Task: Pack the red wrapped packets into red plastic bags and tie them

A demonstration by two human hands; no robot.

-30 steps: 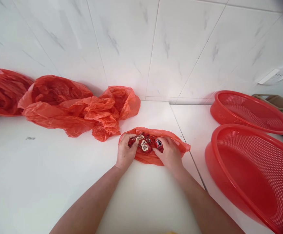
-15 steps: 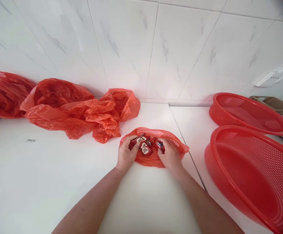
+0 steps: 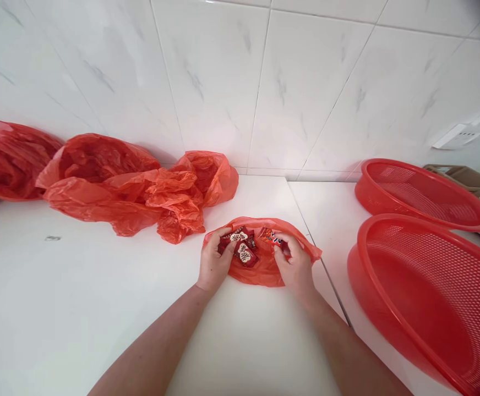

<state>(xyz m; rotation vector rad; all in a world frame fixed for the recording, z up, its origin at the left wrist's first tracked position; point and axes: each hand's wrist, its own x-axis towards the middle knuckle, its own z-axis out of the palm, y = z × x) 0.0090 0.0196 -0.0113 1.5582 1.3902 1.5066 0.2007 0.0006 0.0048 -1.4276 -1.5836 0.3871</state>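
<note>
A red plastic bag (image 3: pixel 260 276) lies spread open on the white table in front of me, under both hands. At its left side my left hand (image 3: pixel 215 263) is closed, thumb and fingers gripping a dark red wrapped candy (image 3: pixel 236 235) with a cream label. Another dark red candy (image 3: pixel 245 254) of the same look lies against my left thumb. My right hand (image 3: pixel 298 269) pinches a bright red wrapped candy (image 3: pixel 270 236) with white lettering, over the right half of the bag. My right fingers cover part of that wrapper.
Crumpled red plastic bags (image 3: pixel 103 176) line the tiled wall at the back left. Two red perforated baskets (image 3: pixel 366 258) stand on the right, with a brown box (image 3: pixel 465 179) behind them. A small clear scrap (image 3: pixel 52 238) lies on the table at left.
My right hand has shifted slightly right with the red candy, away from the dark red ones, and more of its wrapper shows. My left hand has stayed almost still.
</note>
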